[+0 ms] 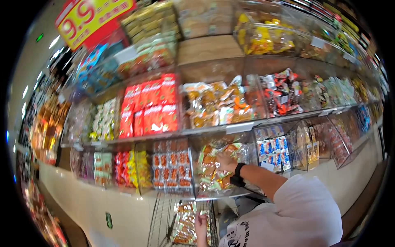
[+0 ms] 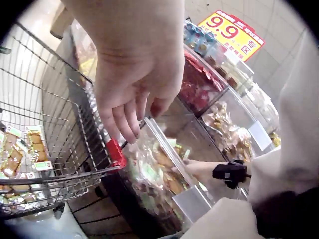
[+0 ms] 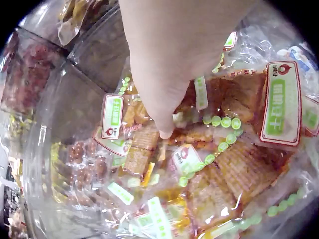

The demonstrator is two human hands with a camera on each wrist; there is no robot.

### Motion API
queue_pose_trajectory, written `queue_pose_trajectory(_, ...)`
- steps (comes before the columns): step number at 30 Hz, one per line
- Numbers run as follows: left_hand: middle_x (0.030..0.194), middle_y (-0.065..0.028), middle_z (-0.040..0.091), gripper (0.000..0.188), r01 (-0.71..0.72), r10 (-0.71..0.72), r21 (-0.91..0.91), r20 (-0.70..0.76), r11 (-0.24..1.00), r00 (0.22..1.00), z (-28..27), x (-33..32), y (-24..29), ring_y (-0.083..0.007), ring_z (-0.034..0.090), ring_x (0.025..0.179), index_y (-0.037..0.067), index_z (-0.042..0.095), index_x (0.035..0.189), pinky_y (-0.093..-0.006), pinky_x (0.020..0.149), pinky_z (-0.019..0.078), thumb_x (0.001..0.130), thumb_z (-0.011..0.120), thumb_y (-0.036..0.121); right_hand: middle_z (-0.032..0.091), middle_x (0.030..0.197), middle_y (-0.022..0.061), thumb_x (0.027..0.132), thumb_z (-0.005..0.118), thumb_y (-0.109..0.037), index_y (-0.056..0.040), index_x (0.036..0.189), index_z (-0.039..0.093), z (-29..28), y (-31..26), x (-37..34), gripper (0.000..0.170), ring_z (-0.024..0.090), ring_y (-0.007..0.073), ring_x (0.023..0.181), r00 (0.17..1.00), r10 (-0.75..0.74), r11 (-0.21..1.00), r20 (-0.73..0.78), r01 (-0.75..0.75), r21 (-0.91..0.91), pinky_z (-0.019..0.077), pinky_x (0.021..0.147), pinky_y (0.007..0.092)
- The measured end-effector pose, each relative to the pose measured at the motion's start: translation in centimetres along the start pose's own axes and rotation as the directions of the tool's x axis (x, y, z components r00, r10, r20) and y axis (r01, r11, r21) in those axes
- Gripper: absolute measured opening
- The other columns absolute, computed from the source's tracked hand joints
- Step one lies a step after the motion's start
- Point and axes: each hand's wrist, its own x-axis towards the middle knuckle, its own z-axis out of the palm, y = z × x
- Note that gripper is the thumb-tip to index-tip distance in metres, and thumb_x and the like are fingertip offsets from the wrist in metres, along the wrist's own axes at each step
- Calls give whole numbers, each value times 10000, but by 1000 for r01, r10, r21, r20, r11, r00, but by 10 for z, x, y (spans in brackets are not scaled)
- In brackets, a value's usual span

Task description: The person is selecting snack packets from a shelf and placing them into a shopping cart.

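Note:
Clear packets of brown snack pieces with green and white labels point(image 1: 207, 162) point(image 3: 281, 104) fill a transparent bin in the lower row. My right hand point(image 1: 225, 161) point(image 2: 199, 170) point(image 3: 172, 69) reaches down into that bin, a fingertip among the packets; its other fingers are hidden, so any grip cannot be told. My left hand point(image 1: 200, 226) point(image 2: 139, 84) hangs palm inward beside the wire cart point(image 1: 158, 218) point(image 2: 45, 89), fingers loosely bent and holding nothing. Similar packets point(image 1: 184, 224) point(image 2: 37, 147) lie in the cart.
Neighbouring bins hold small reddish packs point(image 1: 172, 164) and blue-white packs point(image 1: 273, 150). Above are red packets point(image 1: 154, 107) and orange-brown ones point(image 1: 214, 103). A 9.9 price sign point(image 1: 92, 20) point(image 2: 232, 32) stands at upper left in the head view. The cart has a red part point(image 2: 115, 153).

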Motion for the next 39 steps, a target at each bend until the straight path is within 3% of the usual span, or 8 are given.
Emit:
queue_pose_trajectory(2,910,-86,510,396,-19,18,32,51,999,999,13,19,-2,-126,478,822,-5,306,1144,-234,756,365,796,451,117,344,1147,190,580,643,-267,12,1163,287,-4,-3,0,738,301,302,1085,999,32,998,12,-31,-59,223,910,407)
queue_pose_trajectory(8,910,-104,516,368,-153,101,240,215,959,971,71,51,66,-131,492,816,8,339,1130,-233,723,391,792,460,92,347,1169,92,570,602,-151,-78,1168,323,22,28,21,664,295,262,1098,819,-572,814,-55,557,-167,204,912,402)
queue_pose_trajectory(13,909,-99,521,365,-100,12,297,286,950,958,83,72,51,-128,492,816,12,336,1136,-235,735,388,798,449,94,406,1061,108,366,713,-284,-91,1063,399,27,19,50,789,322,298,1054,868,-457,889,196,450,82,242,886,397)
queue_pose_trajectory(20,933,-109,519,384,71,-117,164,292,984,949,82,78,55,-144,495,825,10,312,1154,-232,726,388,807,438,117,492,958,32,621,567,-257,-110,789,579,38,-25,49,224,392,192,943,914,-289,839,284,385,-385,273,793,318)
queue_pose_trajectory(25,977,-126,490,364,148,-169,93,299,985,939,79,80,61,-178,503,827,0,309,1146,-285,715,418,818,414,119,523,626,122,605,577,-86,-24,900,525,43,-24,23,306,531,243,570,909,-291,937,298,334,-102,426,460,342)
queue_pose_trajectory(28,908,-128,490,315,28,-66,121,316,992,946,74,84,54,-193,516,780,-2,348,1082,-302,674,442,813,425,141,556,685,95,592,610,-102,-37,793,539,-6,-28,-8,223,548,238,620,951,-235,970,203,241,-7,430,467,340)
queue_pose_trajectory(32,998,-87,461,361,21,-39,69,273,997,961,65,82,52,-158,471,859,2,308,1134,-267,711,405,813,420,123,520,695,169,646,581,-198,-45,1057,363,-49,-32,-44,491,535,318,700,976,-172,922,-130,206,329,418,566,398)
queue_pose_trajectory(39,990,-92,444,389,-19,18,10,74,1000,997,43,33,84,-137,452,818,10,265,1132,-231,714,374,811,433,153,450,971,224,756,502,-332,38,1051,321,-23,-98,-93,506,486,294,854,933,-359,601,-21,248,760,392,709,334)
